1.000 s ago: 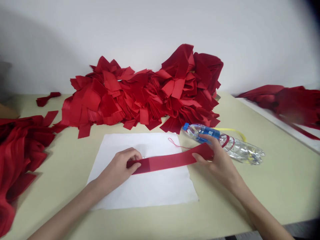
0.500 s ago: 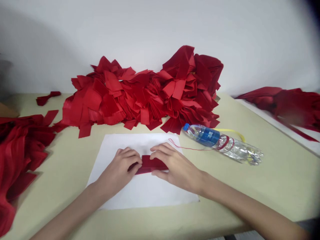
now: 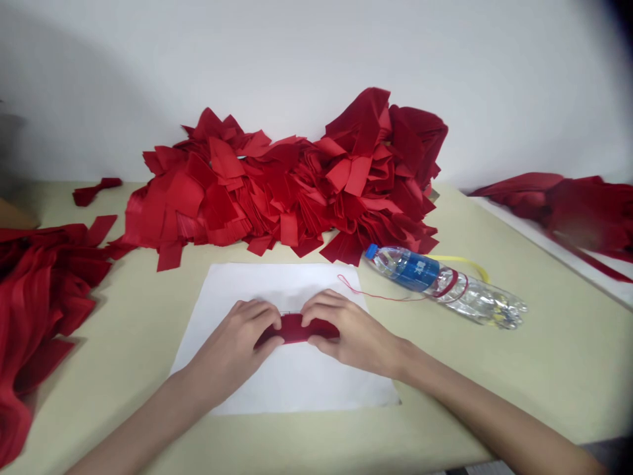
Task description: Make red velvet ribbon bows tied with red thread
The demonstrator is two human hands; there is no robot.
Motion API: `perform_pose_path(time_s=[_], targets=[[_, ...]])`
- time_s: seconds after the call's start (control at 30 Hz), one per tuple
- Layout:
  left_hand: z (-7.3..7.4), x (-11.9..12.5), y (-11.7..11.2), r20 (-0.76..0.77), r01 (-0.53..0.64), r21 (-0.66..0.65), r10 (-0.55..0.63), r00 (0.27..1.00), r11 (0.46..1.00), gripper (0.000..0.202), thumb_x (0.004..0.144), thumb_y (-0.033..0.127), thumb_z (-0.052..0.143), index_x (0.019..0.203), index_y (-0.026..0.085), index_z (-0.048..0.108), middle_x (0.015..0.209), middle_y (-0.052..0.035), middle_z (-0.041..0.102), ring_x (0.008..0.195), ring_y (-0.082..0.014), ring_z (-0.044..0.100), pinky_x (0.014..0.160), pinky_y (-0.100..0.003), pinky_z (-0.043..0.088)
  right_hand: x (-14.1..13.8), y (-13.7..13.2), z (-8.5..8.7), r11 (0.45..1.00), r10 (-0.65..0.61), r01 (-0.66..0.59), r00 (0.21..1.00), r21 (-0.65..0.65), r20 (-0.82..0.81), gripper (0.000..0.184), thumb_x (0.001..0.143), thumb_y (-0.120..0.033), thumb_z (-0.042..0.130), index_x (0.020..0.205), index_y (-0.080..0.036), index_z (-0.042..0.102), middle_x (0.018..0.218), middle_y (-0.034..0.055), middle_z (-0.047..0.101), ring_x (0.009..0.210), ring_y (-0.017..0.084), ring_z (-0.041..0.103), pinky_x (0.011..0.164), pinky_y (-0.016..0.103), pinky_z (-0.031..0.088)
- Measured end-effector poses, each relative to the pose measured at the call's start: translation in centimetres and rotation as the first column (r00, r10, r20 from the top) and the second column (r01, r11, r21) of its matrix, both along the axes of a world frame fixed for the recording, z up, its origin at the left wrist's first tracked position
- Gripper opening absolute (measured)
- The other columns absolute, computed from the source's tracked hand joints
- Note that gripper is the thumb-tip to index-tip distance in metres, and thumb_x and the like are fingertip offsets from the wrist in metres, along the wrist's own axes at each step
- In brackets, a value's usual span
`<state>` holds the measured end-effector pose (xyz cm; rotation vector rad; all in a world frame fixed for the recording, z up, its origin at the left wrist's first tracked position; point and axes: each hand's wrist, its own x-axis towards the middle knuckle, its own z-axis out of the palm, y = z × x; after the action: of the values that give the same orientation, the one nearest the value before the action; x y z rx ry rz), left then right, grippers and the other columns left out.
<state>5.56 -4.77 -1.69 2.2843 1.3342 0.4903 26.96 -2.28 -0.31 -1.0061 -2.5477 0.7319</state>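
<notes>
A small dark red strip of velvet-like fabric (image 3: 293,329) lies across the middle of a white paper sheet (image 3: 247,389). My left hand (image 3: 252,333) curls over the strip's left end, fingertips on its far edge and thumb along its near edge. At the right end my right hand (image 3: 341,330) grips it in the same way, fingers bent and thumb low. Between the two hands the middle of the strip shows. Its ends are partly covered by my fingers. A thin dark line marks the paper just behind the strip.
Behind the paper rises a big heap of red fabric pieces (image 3: 277,191). More red fabric (image 3: 44,290) lies at left, and another pile (image 3: 578,204) at far right on a white board. A plastic bottle (image 3: 420,270) wound with red thread (image 3: 376,297) lies right of the paper.
The fabric strip now lies straighter. My right hand's spread fingers have bent down onto it, and my left thumb has moved along its near edge. The view has shifted slightly.
</notes>
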Motion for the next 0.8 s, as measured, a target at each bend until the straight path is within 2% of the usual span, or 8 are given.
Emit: perform_pose_path(time_s=[0.17, 0.33, 0.43, 0.63, 0.73, 0.8], targets=[[0.1, 0.0, -0.1, -0.015, 0.026, 0.009, -0.026, 1.000, 1.000, 0.008, 0.085, 0.017, 0.049, 0.079, 0.020, 0.054, 0.094, -0.0005, 0.062, 0.086, -0.0175, 0.054, 0.082, -0.037, 0.041, -0.3, 0.0, -0.1, 1.000, 0.022, -0.022, 1.000, 0.018, 0.011, 0.018, 0.075, -0.012, 0.061, 0.092, -0.017, 0.063, 0.099, 0.0023, 0.062, 0.097, 0.015, 0.052, 0.093, 0.030, 0.039], [0.1, -0.1, -0.1, -0.045, 0.075, 0.070, -0.072, 0.996, 0.995, 0.015, 0.087, 0.017, 0.048, 0.095, 0.022, 0.059, 0.099, -0.0021, 0.061, 0.089, -0.0181, 0.054, 0.083, -0.039, 0.041, -0.2, 0.0, -0.2, 0.999, 0.015, -0.016, 1.000, 0.030, 0.024, 0.017, 0.076, -0.015, 0.061, 0.093, -0.017, 0.064, 0.101, 0.0027, 0.062, 0.098, 0.016, 0.052, 0.093, 0.030, 0.040], [-0.1, -0.3, 0.0, -0.063, 0.107, 0.100, -0.101, 0.993, 0.989, 0.021, 0.088, 0.017, 0.044, 0.097, 0.024, 0.062, 0.099, -0.0028, 0.061, 0.089, -0.0182, 0.054, 0.081, -0.039, 0.041, -0.1, 0.1, -0.1, 0.999, 0.023, -0.024, 0.999, 0.031, 0.037, 0.015, 0.077, -0.019, 0.062, 0.091, -0.018, 0.064, 0.101, 0.0025, 0.062, 0.097, 0.016, 0.052, 0.091, 0.030, 0.041], [-0.3, -0.4, 0.1, -0.057, 0.117, 0.056, -0.114, 0.992, 0.992, 0.028, 0.090, 0.014, 0.040, 0.097, 0.025, 0.065, 0.102, -0.0024, 0.061, 0.094, -0.0178, 0.055, 0.080, -0.037, 0.043, -0.8, -0.2, -0.4, 0.977, 0.084, -0.086, 0.996, 0.195, 0.019, 0.012, 0.082, -0.025, 0.058, 0.088, -0.019, 0.066, 0.102, 0.0004, 0.064, 0.103, 0.017, 0.050, 0.093, 0.032, 0.038], [0.1, -1.0, 0.3, -0.075, 0.122, 0.037, -0.119, 0.990, 0.992, 0.027, 0.089, 0.018, 0.041, 0.100, 0.027, 0.064, 0.112, -0.0014, 0.059, 0.106, -0.0192, 0.052, 0.089, -0.038, 0.041, -1.4, -0.6, -1.1, 0.964, 0.108, -0.115, 0.993, 0.240, 0.044, 0.014, 0.086, -0.021, 0.052, 0.084, -0.017, 0.065, 0.094, 0.0007, 0.065, 0.096, 0.016, 0.052, 0.088, 0.032, 0.040], [0.3, -2.2, 0.5, -0.098, 0.082, 0.029, -0.079, 0.992, 0.996, 0.029, 0.085, 0.024, 0.050, 0.113, 0.030, 0.057, 0.127, -0.0009, 0.052, 0.119, -0.0220, 0.043, 0.097, -0.040, 0.037, -1.6, -0.8, -1.4, 0.961, 0.096, -0.103, 0.995, 0.258, 0.040, 0.015, 0.086, -0.018, 0.050, 0.081, -0.016, 0.064, 0.091, 0.0009, 0.065, 0.093, 0.016, 0.053, 0.085, 0.032, 0.041]])
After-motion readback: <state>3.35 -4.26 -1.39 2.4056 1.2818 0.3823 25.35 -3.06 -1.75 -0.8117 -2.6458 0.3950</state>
